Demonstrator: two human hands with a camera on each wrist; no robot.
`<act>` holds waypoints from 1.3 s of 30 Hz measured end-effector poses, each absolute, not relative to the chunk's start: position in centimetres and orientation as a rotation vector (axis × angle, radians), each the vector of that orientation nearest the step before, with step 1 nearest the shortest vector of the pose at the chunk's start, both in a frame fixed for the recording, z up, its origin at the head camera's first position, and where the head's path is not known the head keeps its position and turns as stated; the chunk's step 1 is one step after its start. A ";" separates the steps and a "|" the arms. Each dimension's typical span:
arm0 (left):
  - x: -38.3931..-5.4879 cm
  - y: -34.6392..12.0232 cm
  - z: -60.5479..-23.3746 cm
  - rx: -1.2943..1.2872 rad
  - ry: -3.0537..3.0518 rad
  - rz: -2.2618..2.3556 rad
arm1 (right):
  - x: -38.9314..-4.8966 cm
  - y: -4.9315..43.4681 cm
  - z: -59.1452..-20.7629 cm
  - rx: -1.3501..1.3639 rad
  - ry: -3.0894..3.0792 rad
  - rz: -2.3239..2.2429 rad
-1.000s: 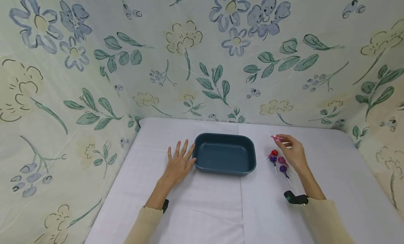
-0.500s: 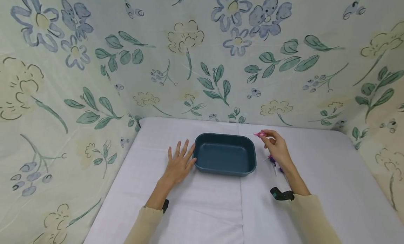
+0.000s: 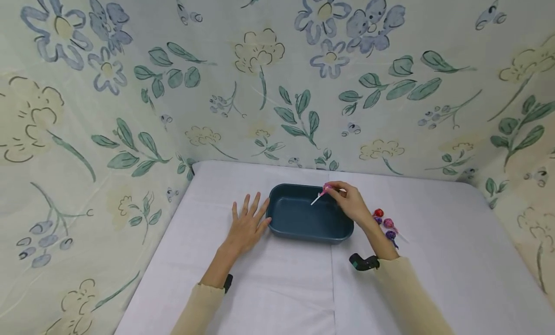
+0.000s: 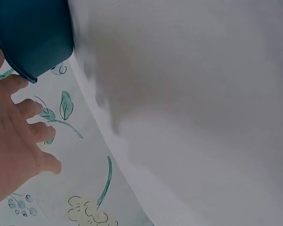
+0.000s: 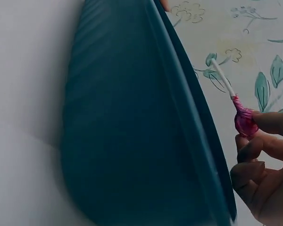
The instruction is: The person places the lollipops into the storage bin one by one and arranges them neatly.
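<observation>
A dark teal rectangular tray [image 3: 310,236] lies on the white cloth. My left hand [image 3: 246,229] has its fingers spread straight, with the thumb and index fingertip at the tray's left rim; the left wrist view also shows this hand [image 4: 14,127] by the tray wall [image 4: 33,37]. Over the tray's right half, my right hand [image 3: 352,202] pinches a pink-wrapped lollipop [image 3: 326,188] by its candy end. The white stick points down and to the left. In the right wrist view, thumb and fingers hold the lollipop [image 5: 245,123] above the tray's rim.
Right of the tray, beside my right forearm, lie several lollipops: a red one [image 3: 378,212], a pink one [image 3: 388,223] and purple ones, one of them a purple lollipop [image 3: 390,235]. Floral fabric [image 3: 260,94] hangs behind the table and along its sides.
My right hand has carried the pink lollipop leftward, from above the loose lollipops to over the tray. Its stick has turned downward. The left hand has stayed at the rim.
</observation>
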State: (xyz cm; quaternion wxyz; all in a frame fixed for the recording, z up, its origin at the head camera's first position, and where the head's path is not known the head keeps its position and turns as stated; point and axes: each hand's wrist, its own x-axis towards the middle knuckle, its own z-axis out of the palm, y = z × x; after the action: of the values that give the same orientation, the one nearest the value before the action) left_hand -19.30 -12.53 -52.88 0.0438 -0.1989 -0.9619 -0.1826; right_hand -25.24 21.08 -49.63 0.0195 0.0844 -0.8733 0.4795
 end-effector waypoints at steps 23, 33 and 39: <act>-19.3 -12.6 -52.7 -0.584 -2.959 -0.571 | -27.3 8.7 -50.9 0.550 -3.130 1.208; -19.1 -12.3 -52.5 -0.581 -2.964 -0.577 | -26.9 8.5 -51.1 0.573 -3.132 1.309; -19.2 -12.3 -52.6 -0.583 -2.959 -0.571 | -27.1 8.7 -51.2 0.622 -3.135 1.378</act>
State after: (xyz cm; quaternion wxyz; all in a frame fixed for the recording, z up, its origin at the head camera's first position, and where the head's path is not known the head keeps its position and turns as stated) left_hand -19.19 -12.34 -52.60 0.0360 -0.1896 -0.9634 -0.1858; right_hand -27.15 8.68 -51.17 -0.1686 0.1760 -0.8879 0.3903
